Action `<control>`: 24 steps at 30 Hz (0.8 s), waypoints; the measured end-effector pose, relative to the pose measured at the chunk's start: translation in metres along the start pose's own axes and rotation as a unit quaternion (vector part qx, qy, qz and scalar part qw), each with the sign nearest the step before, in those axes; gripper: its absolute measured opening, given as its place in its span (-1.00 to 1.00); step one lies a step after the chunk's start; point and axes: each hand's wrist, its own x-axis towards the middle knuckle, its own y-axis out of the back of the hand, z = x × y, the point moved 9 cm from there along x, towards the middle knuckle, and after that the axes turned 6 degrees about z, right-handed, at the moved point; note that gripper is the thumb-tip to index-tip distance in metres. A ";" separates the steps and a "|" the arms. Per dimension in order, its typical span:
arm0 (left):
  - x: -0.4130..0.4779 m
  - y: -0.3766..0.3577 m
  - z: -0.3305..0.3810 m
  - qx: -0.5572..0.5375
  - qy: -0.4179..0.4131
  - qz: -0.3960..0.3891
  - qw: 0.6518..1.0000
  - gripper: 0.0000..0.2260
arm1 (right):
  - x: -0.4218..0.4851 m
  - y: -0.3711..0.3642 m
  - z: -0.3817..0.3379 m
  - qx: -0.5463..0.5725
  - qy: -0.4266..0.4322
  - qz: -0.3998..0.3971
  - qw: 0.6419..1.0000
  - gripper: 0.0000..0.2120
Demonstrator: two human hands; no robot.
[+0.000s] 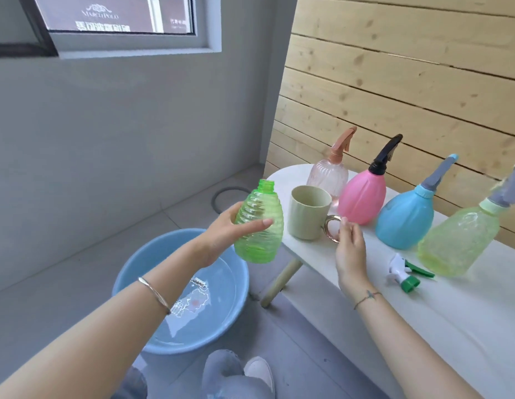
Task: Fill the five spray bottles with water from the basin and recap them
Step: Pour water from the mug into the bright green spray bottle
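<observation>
My left hand (221,233) grips an uncapped, ribbed green bottle (259,226), holding it upright in the air above the blue basin (129,280) of water on the floor. Its green and white spray cap (406,273) lies on the white table (452,312). My right hand (349,249) reaches to the gold handle of a beige mug (308,214), fingertips at the handle; a firm hold does not show. Four capped bottles stand on the table: clear pink (328,177), solid pink (362,197), blue (404,217), yellow-green (457,240).
The table stands against a wooden plank wall (408,82); one wooden leg (282,280) angles down beside the basin. A grey wall and a window are to the left. My knees and a white shoe (259,372) are at the bottom edge.
</observation>
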 end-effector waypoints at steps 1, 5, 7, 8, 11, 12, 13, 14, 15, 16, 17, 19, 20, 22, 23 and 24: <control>0.001 0.011 -0.004 -0.001 0.005 0.010 1.000 -0.36 | -0.002 -0.002 -0.006 0.015 0.008 0.008 1.000 -0.73; 0.001 0.067 -0.024 -0.015 0.026 0.044 0.999 -0.29 | -0.009 -0.037 -0.031 0.074 0.016 -0.011 0.997 -0.68; 0.000 0.097 -0.038 -0.023 0.037 0.062 0.997 -0.28 | -0.014 -0.066 -0.039 0.097 0.011 -0.042 0.994 -0.69; -0.001 0.114 -0.047 -0.027 0.044 0.073 0.996 -0.28 | -0.017 -0.084 -0.040 0.101 0.013 -0.059 0.993 -0.69; -0.003 0.159 -0.074 -0.028 0.058 0.108 0.992 -0.27 | -0.027 -0.132 -0.039 0.085 0.030 -0.099 0.991 -0.66; -0.003 0.172 -0.082 -0.024 0.061 0.119 0.991 -0.26 | -0.032 -0.147 -0.036 0.075 0.038 -0.112 0.990 -0.67; -0.003 0.184 -0.091 -0.019 0.065 0.130 0.989 -0.27 | -0.036 -0.163 -0.032 0.063 0.045 -0.127 0.989 -0.67; -0.004 0.197 -0.103 -0.016 0.071 0.142 0.987 -0.27 | -0.041 -0.182 -0.023 0.049 0.045 -0.146 0.987 -0.68; -0.003 0.206 -0.113 -0.013 0.074 0.149 0.986 -0.29 | -0.045 -0.197 -0.015 0.041 0.045 -0.161 0.985 -0.68; -0.001 0.217 -0.127 -0.010 0.081 0.155 0.985 -0.30 | -0.049 -0.215 -0.003 0.034 0.044 -0.176 0.983 -0.68; 0.000 0.227 -0.142 -0.006 0.088 0.163 0.983 -0.31 | -0.052 -0.231 0.011 0.023 0.043 -0.192 0.980 -0.68; 0.001 0.237 -0.163 0.000 0.101 0.173 0.980 -0.30 | -0.057 -0.252 0.036 0.001 0.030 -0.221 0.975 -0.69; 0.003 0.243 -0.177 -0.002 0.109 0.180 0.978 -0.31 | -0.059 -0.263 0.052 -0.013 0.022 -0.234 0.972 -0.70; 0.007 0.248 -0.197 -0.003 0.118 0.192 0.974 -0.40 | -0.060 -0.281 0.081 -0.046 0.014 -0.262 0.964 -0.71; 0.008 0.249 -0.207 -0.006 0.123 0.197 0.973 -0.46 | -0.060 -0.288 0.097 -0.070 0.012 -0.280 0.957 -0.72; 0.011 0.250 -0.220 -0.009 0.126 0.202 0.971 -0.50 | -0.062 -0.297 0.116 -0.094 0.012 -0.300 0.949 -0.72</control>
